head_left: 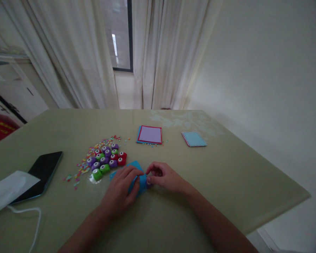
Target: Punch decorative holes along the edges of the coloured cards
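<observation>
A blue sheet of paper lies at an angle on the table in front of me, partly covered by my left hand. The fingers and thumb of that hand are bent over the sheet and hold it. At the sheet's right edge sits a small purple paper punch, partly hidden by fingers. My right hand has its thumb and fingertips closed on this punch. Just left of the sheet stand several similar punches in red, purple and green, some with a white-ringed round top.
Colourful paper confetti is scattered around the punches. Farther back lie a stack of coloured square sheets and a light blue square with a patterned edge. At left are a black tablet, a white paper and a white cable.
</observation>
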Demonstrator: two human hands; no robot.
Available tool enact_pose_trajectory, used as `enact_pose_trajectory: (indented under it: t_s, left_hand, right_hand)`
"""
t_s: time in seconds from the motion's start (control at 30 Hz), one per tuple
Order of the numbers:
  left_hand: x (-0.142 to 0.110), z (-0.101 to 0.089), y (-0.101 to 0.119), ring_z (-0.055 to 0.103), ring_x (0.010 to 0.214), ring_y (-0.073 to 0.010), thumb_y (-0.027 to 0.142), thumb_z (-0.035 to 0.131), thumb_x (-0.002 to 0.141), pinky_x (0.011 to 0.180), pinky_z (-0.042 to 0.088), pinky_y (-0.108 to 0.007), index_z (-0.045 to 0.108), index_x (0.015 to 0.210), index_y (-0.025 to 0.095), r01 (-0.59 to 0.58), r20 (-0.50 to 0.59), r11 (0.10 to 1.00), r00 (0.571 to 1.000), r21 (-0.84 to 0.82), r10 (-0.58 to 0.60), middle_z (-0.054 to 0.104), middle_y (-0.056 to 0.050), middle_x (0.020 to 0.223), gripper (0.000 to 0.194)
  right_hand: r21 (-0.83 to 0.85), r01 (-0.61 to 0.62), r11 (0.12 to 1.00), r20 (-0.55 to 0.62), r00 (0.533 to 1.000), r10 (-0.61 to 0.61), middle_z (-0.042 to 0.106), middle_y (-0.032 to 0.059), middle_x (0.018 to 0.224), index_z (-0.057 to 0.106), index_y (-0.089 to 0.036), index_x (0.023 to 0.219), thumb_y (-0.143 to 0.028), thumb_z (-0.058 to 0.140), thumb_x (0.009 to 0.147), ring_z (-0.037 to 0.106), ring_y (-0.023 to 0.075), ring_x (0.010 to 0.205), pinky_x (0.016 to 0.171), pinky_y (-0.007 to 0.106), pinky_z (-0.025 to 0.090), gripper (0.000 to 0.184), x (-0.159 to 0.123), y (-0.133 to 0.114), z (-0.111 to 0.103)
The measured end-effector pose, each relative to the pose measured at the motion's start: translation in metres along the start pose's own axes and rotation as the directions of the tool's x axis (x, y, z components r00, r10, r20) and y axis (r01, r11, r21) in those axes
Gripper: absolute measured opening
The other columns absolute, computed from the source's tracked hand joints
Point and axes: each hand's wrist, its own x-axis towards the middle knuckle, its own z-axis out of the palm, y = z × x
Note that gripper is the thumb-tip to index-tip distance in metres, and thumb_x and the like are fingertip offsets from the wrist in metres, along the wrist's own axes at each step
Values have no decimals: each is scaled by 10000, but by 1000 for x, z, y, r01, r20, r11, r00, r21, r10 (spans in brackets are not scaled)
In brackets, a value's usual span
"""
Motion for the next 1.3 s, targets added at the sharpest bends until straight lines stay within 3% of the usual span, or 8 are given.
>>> enact_pose_trajectory:
  t_s: [0.17,0.3,0.63,1.0,1.17,1.3]
  left_hand:
    - [-10,9,2,662,1011,-282,272,602,1047,891,484,-422,659,1280,276,-19,70,997,997,70,14,722,-53,1131,240]
    - [-10,19,3,664,984,-301,347,701,1000,860,495,-444,666,1264,271,16,127,990,991,143,-35,711,-50,1120,277]
    - [-4,28,11,659,1017,-310,268,740,969,867,507,-464,694,1129,240,92,290,981,947,173,-140,692,-65,1120,169]
    - [-1,29,13,656,998,-288,265,766,941,851,502,-429,687,1048,246,143,282,976,941,166,-186,683,-49,1087,135]
    - [0,29,12,654,989,-284,273,765,947,852,497,-426,695,1015,242,164,280,974,939,154,-202,679,-48,1079,103]
    - [0,29,11,648,994,-289,273,760,957,848,485,-428,702,999,240,164,284,978,939,129,-195,676,-51,1064,79]
  right_hand:
    - [26,-52,998,-17,998,52,329,-100,664,715,-171,970,-351,842,785,314,112,620,581,273,229,288,0,-2,-2]
    - [9,-95,995,28,995,94,330,-102,665,700,-171,984,-311,831,779,301,115,628,577,274,220,280,0,-3,-3]
    - [-106,-168,980,98,979,179,362,-103,660,654,-185,1061,-369,816,838,315,127,614,559,276,239,331,-4,-10,-7]
    - [-173,-231,957,117,960,253,404,-82,646,641,-203,930,-401,827,798,346,130,617,560,268,243,302,0,-14,-9]
    - [-222,-295,929,226,911,344,422,-89,619,585,-211,873,-451,814,809,335,120,593,534,263,228,338,9,-19,-17]
    - [-378,-304,874,229,885,406,448,-80,610,574,-210,821,-412,783,837,357,115,585,541,255,246,290,13,-29,-19]
